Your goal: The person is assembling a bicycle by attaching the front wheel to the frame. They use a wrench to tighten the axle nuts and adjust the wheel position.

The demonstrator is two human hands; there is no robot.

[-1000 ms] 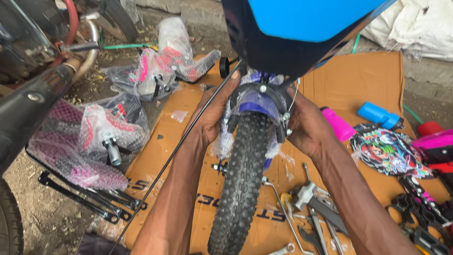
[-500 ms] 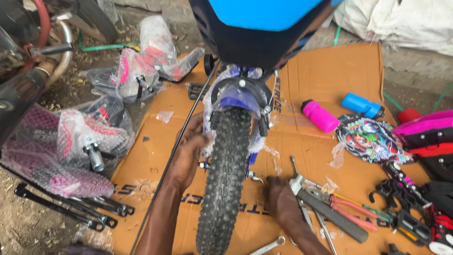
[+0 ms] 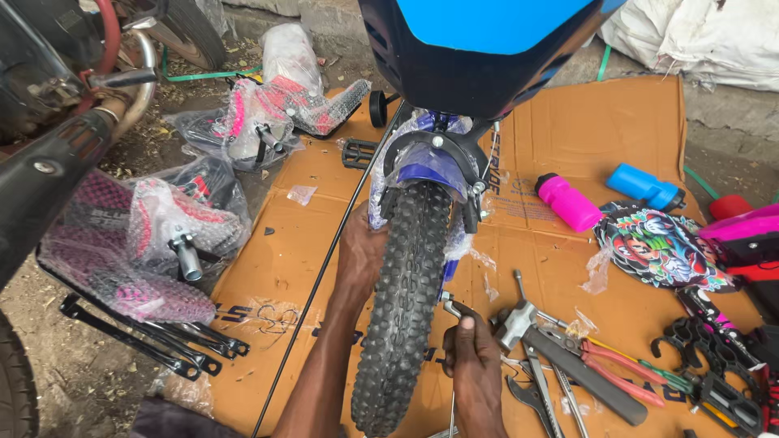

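A small bicycle stands over brown cardboard [image 3: 568, 138], its knobby black tyre [image 3: 406, 284] upright in the middle below a blue frame part [image 3: 487, 40] and a black brake arch [image 3: 434, 150]. My left hand [image 3: 361, 251] rests against the wheel's left side near the axle. On the wheel's right, my right hand [image 3: 472, 353] is closed around a metal spanner [image 3: 451, 310] whose head points at the axle. A thin black cable [image 3: 324, 268] runs diagonally past my left arm.
Pliers, spanners and a cross wrench [image 3: 560, 349] lie right of my hand. A pink bottle [image 3: 568, 203], a blue bottle [image 3: 645, 185] and a printed bag [image 3: 661, 247] sit further right. Plastic-wrapped pink parts [image 3: 170, 219] and black stays [image 3: 146, 341] lie left.
My hands dropped from the brake and fork down to the axle. The right hand took up a spanner from the tools and brought it to the wheel.
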